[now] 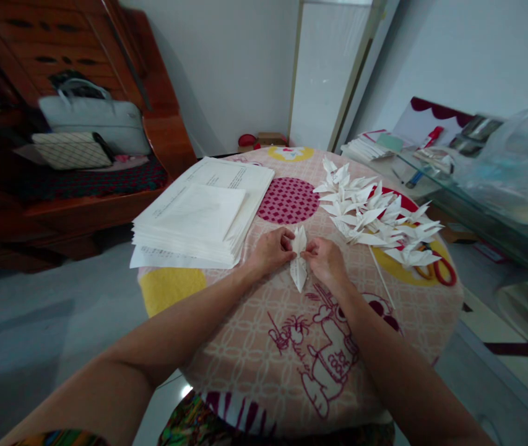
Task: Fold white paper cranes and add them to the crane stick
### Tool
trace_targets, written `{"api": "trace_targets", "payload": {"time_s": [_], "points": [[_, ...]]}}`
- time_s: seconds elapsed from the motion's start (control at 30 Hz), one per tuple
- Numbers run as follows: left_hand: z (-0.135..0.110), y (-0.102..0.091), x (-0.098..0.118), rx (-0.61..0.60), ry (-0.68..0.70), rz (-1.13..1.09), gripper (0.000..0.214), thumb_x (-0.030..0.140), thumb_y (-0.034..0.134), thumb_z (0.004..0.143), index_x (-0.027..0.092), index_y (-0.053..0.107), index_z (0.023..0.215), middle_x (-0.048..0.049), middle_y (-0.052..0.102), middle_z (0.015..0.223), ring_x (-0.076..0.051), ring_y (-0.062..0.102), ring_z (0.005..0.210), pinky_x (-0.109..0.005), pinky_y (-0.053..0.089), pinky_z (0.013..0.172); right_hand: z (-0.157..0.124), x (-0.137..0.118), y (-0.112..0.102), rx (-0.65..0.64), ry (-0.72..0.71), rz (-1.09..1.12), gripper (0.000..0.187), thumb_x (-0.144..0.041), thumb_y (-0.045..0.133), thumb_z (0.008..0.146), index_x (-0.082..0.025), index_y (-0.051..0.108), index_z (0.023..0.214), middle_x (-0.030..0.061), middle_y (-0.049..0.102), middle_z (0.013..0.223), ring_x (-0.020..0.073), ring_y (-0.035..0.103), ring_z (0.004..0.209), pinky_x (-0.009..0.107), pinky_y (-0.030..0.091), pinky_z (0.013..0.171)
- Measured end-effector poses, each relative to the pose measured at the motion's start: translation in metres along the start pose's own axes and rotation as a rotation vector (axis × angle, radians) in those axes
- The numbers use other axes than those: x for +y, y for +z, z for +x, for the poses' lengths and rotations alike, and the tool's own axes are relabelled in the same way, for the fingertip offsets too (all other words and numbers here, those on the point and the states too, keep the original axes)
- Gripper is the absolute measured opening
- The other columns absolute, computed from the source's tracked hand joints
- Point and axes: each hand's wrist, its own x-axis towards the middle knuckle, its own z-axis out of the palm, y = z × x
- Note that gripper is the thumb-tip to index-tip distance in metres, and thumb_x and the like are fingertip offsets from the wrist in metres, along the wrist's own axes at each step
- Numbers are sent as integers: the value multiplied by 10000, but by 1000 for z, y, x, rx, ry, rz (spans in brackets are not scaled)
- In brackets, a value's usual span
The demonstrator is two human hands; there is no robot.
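A small folded white paper piece, long and pointed at both ends, lies upright on the patterned tablecloth between my hands. My left hand pinches its left side with closed fingers. My right hand pinches its right side the same way. Just beyond my right hand lies a heap of several finished folded paper shapes. A stack of white paper sheets sits to the left of my left hand.
Red-handled scissors lie under the heap's right edge, and a thin stick runs beside my right wrist. A glass table with bags and booklets stands at right. A wooden bench with bags is at left.
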Motion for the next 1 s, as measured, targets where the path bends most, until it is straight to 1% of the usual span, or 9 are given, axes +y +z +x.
{"api": "trace_targets", "payload": {"time_s": [0.13, 0.23, 0.33, 0.43, 0.53, 0.6, 0.73, 0.87, 1.0], "points": [[0, 0, -1, 21, 5, -43, 416, 88, 717, 681, 164, 601, 1073, 54, 651, 696, -115, 612, 614, -228, 471, 620, 0, -1, -2, -8, -2, 29, 67, -206, 715, 793, -176, 688, 847, 18, 694, 722, 161, 614, 659, 262, 394, 619], [0, 0, -1, -2, 17, -32, 402, 82, 718, 667, 164, 618, 1047, 45, 658, 733, -106, 599, 610, -225, 467, 619, 0, -1, -2, -5, 3, 51, 132, -210, 729, 773, -176, 692, 895, 16, 692, 726, 165, 611, 654, 264, 395, 615], [0, -1, 0, -18, 25, -5, 335, 91, 722, 655, 160, 644, 974, 34, 662, 751, -104, 593, 622, -223, 460, 619, 0, 1, -1, 0, -4, 89, 162, -213, 728, 765, -176, 693, 919, 12, 690, 713, 167, 615, 653, 263, 408, 618], [0, -3, 1, -47, 54, 35, 203, 129, 711, 665, 161, 661, 859, 32, 655, 727, -110, 585, 634, -226, 444, 621, 0, 6, 1, -6, -5, 126, 140, -212, 718, 763, -176, 694, 896, 4, 682, 680, 164, 617, 642, 254, 416, 607], [-1, -5, 0, -87, 91, 102, 48, 178, 692, 708, 160, 657, 737, 34, 624, 660, -115, 559, 622, -231, 412, 609, 1, 13, 3, -56, -38, 168, 63, -209, 680, 783, -169, 699, 827, 5, 680, 658, 156, 623, 629, 242, 419, 589], [-3, -6, 0, -106, 109, 149, 55, 195, 683, 736, 159, 656, 703, 29, 616, 645, -119, 551, 626, -233, 396, 603, 2, 17, 3, -85, -73, 194, 71, -212, 656, 796, -165, 709, 805, 10, 693, 672, 151, 628, 630, 237, 427, 587], [-7, -7, 1, -112, 167, 261, 76, 230, 672, 785, 165, 710, 770, 2, 660, 728, -135, 575, 688, -238, 406, 645, 1, 20, -1, -150, -113, 222, 98, -190, 663, 780, -159, 746, 821, 14, 722, 710, 139, 630, 628, 225, 430, 584], [-11, -8, 0, -111, 217, 323, 69, 219, 683, 795, 177, 737, 806, -20, 691, 812, -147, 608, 756, -242, 426, 702, -1, 17, -9, -232, -131, 218, 72, -155, 676, 756, -154, 747, 747, -8, 670, 601, 119, 590, 569, 210, 394, 550], [-10, -9, 0, -116, 204, 339, 96, 233, 683, 815, 172, 752, 843, -28, 696, 816, -154, 618, 761, -249, 429, 704, -2, 15, -11, -239, -135, 215, 101, -188, 656, 790, -144, 741, 757, -33, 608, 531, 101, 533, 507, 210, 363, 527]]}}
